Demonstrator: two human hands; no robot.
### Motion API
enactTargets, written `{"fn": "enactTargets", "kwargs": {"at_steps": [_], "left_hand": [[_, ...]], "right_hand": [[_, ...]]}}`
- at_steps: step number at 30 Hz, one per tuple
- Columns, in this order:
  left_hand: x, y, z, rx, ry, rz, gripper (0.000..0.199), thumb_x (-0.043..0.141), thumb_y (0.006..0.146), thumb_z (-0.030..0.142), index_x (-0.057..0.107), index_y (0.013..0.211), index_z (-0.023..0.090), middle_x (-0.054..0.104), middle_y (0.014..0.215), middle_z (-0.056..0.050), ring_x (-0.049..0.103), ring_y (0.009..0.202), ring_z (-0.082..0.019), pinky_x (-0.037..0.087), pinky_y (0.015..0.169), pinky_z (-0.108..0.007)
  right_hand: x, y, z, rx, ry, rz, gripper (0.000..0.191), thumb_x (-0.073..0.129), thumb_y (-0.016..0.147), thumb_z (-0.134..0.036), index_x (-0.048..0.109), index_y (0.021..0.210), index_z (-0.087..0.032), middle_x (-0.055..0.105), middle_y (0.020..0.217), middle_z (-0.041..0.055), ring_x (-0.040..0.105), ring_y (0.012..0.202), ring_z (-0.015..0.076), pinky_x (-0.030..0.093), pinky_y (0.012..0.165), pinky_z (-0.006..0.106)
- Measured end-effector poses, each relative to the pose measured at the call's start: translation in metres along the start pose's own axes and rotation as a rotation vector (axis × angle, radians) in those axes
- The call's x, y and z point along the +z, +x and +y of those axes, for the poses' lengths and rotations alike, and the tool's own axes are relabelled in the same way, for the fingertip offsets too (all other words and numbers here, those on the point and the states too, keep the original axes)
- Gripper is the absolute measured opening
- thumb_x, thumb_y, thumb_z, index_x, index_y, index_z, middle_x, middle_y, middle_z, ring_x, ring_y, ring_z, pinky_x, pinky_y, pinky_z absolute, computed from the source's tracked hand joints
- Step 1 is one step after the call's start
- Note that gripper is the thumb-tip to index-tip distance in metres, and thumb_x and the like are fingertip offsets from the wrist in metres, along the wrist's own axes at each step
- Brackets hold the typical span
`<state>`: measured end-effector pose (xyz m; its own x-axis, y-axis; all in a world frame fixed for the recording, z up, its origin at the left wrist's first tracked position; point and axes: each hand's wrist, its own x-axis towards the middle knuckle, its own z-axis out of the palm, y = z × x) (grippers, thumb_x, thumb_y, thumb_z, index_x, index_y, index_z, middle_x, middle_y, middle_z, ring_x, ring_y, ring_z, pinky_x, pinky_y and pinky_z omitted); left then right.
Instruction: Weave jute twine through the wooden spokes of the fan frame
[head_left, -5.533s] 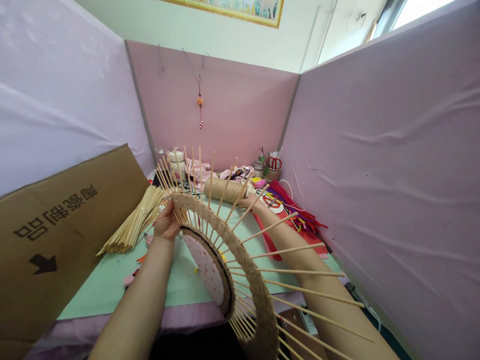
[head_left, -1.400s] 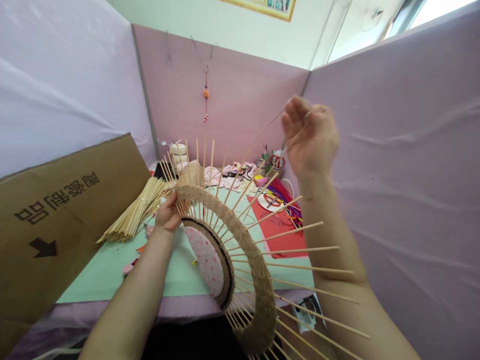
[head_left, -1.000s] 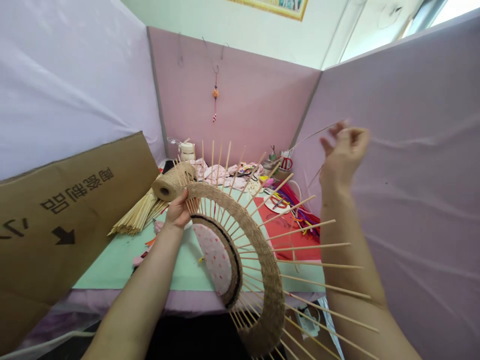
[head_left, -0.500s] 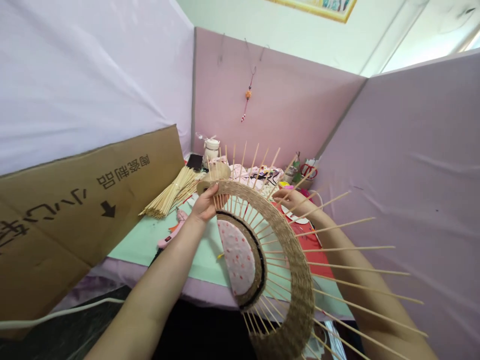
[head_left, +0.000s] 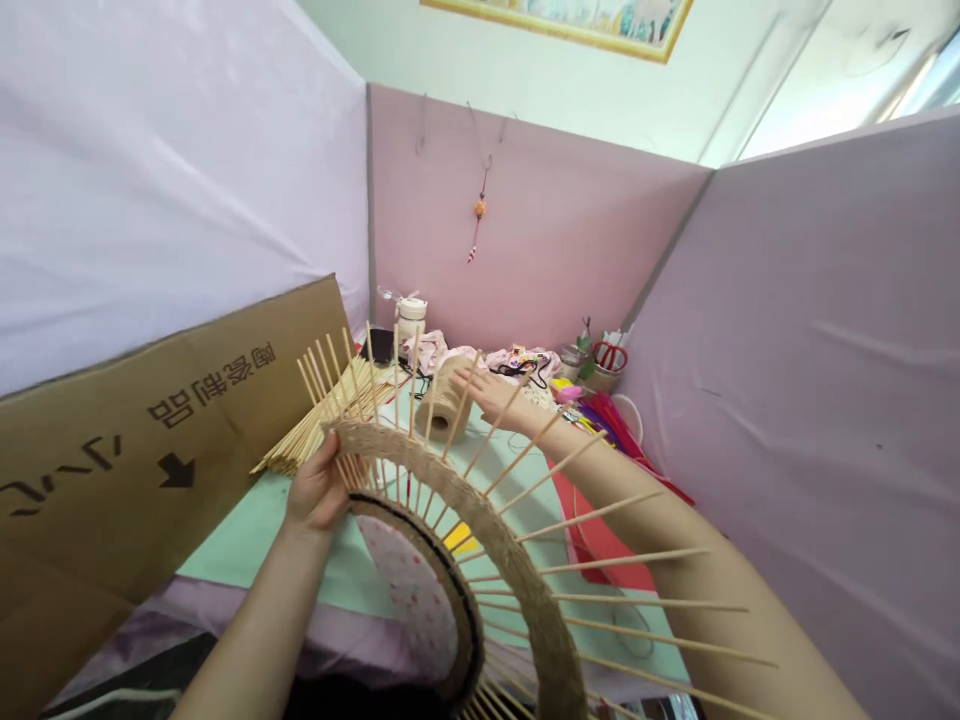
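In the head view my left hand [head_left: 320,487] is closed on the upper left end of a half-round woven piece [head_left: 469,492]. Thin wooden sticks fan out from its twine band, and a pink spotted fabric half-circle [head_left: 409,580] with a black edge forms its centre. The piece tilts in front of me, its lower part cut off by the frame. Beyond the sticks, my right hand [head_left: 496,397] reaches to a spool of brown twine [head_left: 448,400] lying on its side. Its fingers are stretched out at the spool's right side; sticks partly cover them.
A bundle of wooden sticks [head_left: 330,415] lies at the left beside a cardboard sheet [head_left: 247,420]. A white jar [head_left: 411,318], pink cloth and red-handled scissors [head_left: 610,355] stand at the back. Red sheets [head_left: 600,545] lie on the right of the pale green tabletop [head_left: 247,540].
My right hand has moved left from the red sheet to the twine spool, which has turned and shifted nearer. The woven piece and my left hand have moved left and lower in view.
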<state>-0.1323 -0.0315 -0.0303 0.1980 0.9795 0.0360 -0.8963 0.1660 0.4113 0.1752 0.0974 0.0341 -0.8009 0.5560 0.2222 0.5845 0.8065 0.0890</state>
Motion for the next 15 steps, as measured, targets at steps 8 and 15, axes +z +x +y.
{"fn": "enactTargets", "kwargs": {"at_steps": [8, 15], "left_hand": [[-0.009, -0.002, 0.008, 0.030, 0.001, 0.048, 0.045, 0.029, 0.100, 0.023, 0.073, 0.095, 0.018, 0.079, 0.089, -0.006, 0.074, 0.092, -0.020, 0.053, 0.100, -0.033], [0.002, 0.000, -0.008, 0.063, -0.009, 0.125, 0.035, 0.037, 0.099, 0.025, 0.071, 0.102, 0.019, 0.079, 0.090, -0.005, 0.073, 0.099, -0.020, 0.052, 0.102, -0.033]], "right_hand": [[0.013, 0.034, 0.008, -0.137, -0.089, -0.063, 0.066, 0.057, 0.082, -0.030, 0.040, 0.144, -0.013, 0.044, 0.149, 0.0189, 0.034, 0.139, 0.0307, 0.007, 0.117, 0.055], [-0.052, -0.024, -0.036, 0.210, -0.222, -0.100, 0.073, 0.072, 0.066, -0.037, 0.050, 0.130, -0.010, 0.058, 0.124, 0.0232, 0.052, 0.115, 0.0388, 0.017, 0.110, 0.061]]}}
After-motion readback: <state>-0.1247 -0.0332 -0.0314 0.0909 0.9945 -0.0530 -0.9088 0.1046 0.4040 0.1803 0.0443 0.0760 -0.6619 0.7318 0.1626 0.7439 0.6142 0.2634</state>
